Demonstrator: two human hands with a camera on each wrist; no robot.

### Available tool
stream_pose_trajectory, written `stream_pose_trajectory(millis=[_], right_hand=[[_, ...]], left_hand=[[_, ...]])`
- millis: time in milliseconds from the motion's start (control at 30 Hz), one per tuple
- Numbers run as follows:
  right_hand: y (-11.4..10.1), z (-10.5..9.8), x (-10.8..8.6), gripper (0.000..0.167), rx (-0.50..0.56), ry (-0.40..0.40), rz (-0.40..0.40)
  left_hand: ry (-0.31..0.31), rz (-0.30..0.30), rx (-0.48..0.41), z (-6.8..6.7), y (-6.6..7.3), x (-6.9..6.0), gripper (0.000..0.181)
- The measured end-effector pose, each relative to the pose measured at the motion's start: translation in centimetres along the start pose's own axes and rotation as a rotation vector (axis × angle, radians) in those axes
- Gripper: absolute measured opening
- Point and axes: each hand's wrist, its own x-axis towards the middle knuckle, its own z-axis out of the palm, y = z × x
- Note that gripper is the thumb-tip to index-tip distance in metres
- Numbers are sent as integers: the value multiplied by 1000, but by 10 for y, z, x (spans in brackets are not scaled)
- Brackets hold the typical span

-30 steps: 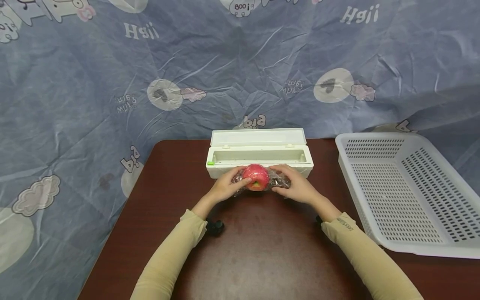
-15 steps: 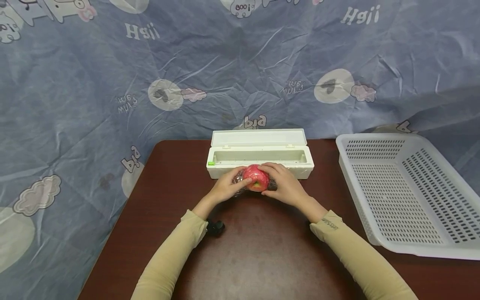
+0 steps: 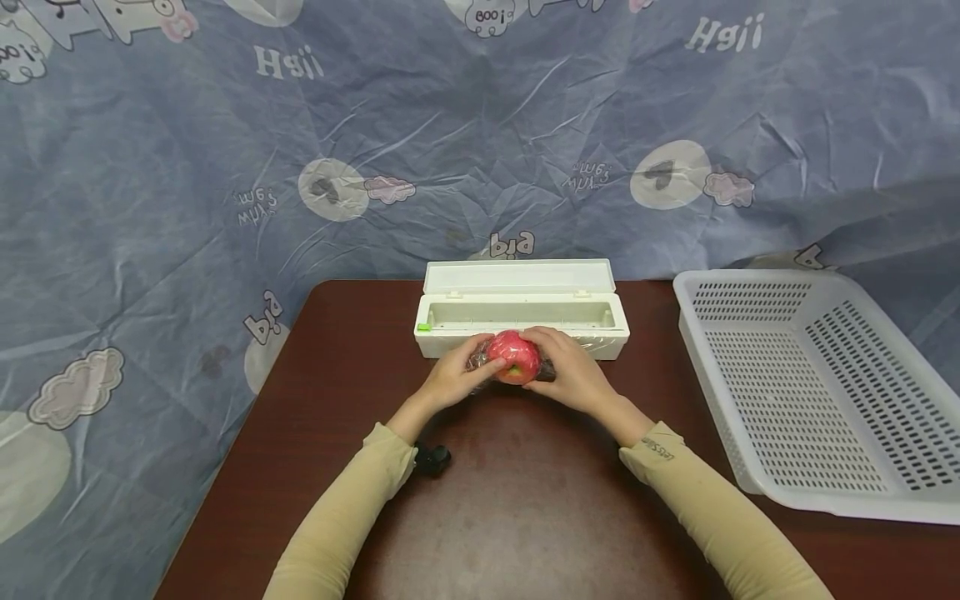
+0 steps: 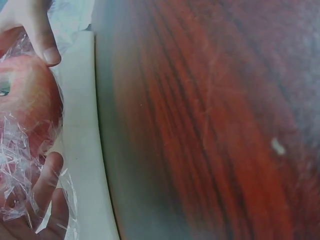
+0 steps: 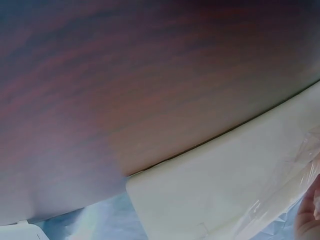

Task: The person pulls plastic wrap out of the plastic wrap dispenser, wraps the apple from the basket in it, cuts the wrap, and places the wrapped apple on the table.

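Note:
A red apple (image 3: 513, 357) in clear plastic wrap sits between both hands, just in front of a long white wrap dispenser (image 3: 442, 343) with its lid up. My left hand (image 3: 453, 377) holds its left side, thumb across the front. On the right side my right hand (image 3: 573, 375) grips it, fingertips at the top and thumb low. Crumpled plastic wrap (image 4: 12, 165) bunches under the left fingers in the left wrist view. The right wrist view catches only a bit of the right hand (image 5: 307, 215) beside loose film. Whether the apple touches the table is unclear.
A white perforated plastic basket (image 3: 795, 400) stands on the right of the dark wooden table (image 3: 517, 517). A small black object (image 3: 432, 458) is by the left cuff. Patterned blue-grey cloth (image 3: 465, 125) hangs behind the table.
My right hand has moved left, from the gathered wrap beside the apple onto the apple's right side. The left hand has stayed about where it was.

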Motion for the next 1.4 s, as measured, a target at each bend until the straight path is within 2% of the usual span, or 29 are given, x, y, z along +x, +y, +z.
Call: stream_pose_trajectory(millis=[267, 600, 867, 1133, 1400], right_hand=[[1, 2, -1, 81, 0, 6, -6], [1, 3, -3, 81, 28, -1, 12], [4, 10, -6, 83, 162, 3, 93], [3, 12, -8, 82, 276, 0, 249], [3, 11, -8, 79, 337, -8, 294]], left_hand=[[19, 17, 21, 4, -2, -3, 78], [53, 44, 1, 8, -5, -4, 68], [52, 19, -19, 7, -5, -3, 66], [57, 13, -27, 7, -4, -3, 67], [69, 28, -17, 8, -5, -3, 68]])
